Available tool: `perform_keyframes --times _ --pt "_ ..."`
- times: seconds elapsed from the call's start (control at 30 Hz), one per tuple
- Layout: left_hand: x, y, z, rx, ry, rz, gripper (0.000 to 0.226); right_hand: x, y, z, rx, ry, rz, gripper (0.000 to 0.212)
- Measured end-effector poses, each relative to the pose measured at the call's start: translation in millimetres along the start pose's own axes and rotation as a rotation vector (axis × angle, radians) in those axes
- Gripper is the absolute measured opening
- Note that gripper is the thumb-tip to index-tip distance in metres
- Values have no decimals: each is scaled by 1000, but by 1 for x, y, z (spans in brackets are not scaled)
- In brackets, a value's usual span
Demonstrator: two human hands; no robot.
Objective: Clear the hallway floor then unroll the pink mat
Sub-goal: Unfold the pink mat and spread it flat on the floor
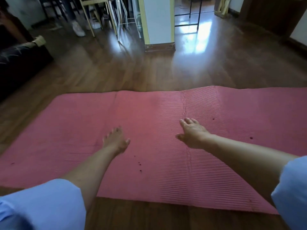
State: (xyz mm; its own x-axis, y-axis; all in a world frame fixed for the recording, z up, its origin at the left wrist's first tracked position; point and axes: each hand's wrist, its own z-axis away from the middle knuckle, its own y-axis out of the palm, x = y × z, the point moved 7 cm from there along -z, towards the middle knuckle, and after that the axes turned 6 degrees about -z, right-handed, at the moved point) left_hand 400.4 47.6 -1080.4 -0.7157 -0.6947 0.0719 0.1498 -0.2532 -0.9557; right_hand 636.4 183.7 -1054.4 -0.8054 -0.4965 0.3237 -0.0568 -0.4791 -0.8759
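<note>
The pink mat (149, 123) lies unrolled on the dark wooden floor (132, 70), a ribbed foam sheet with fine ridges running along its length, a few small dark specks near its middle and right part, and faint creases crossing it. Its long axis runs left to right across the view, the right end passing out of the picture; the far edge lifts in a slight hump right of centre, while the near edge lies flat on the boards. The left hand (115, 141) is over the middle of the mat, palm down, fingers loosely spread, gripping nothing; whether it presses the surface cannot be told. The right hand (192, 131) reaches further in, palm down, fingers straight and slightly apart, also holding nothing, over a crease.
</note>
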Motion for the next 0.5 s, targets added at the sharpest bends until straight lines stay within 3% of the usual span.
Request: perform_keyframes --times 0.2,0.5 --pt "17 -33 -2 -54 -55 77 75 53 1 7 -26 -69 37 73" --pt "-26 -115 7 -209 53 141 69 67 -54 9 -133 -12 -53 72"
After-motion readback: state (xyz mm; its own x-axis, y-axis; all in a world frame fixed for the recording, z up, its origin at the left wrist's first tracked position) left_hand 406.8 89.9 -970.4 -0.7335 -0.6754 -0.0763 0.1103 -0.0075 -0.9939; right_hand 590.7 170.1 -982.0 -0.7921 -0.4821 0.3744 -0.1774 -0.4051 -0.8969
